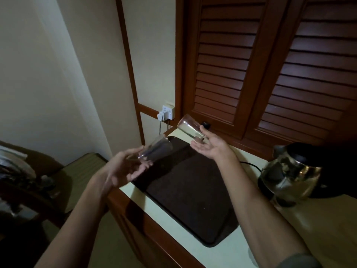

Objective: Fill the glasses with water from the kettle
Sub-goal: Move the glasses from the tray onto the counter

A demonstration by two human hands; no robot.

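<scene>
Left glass (pixel 157 148) is gripped, tilted, by left hand (pixel 123 168); right glass (pixel 188 127) lies on upturned right hand (pixel 211 147), grip indeterminable. Slippage onto tray (pixel 193 194) and breakage are judged possible.

Dark speckled tray (pixel 193 192), brown shutters (pixel 270 60)

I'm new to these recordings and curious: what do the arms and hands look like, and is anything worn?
Human arms, no robot parts. The left hand and right hand are ungloved; no watch or ring shows, though the left is blurred. A dark grey sleeve edge shows near the right elbow; the left forearm is bare.
</scene>
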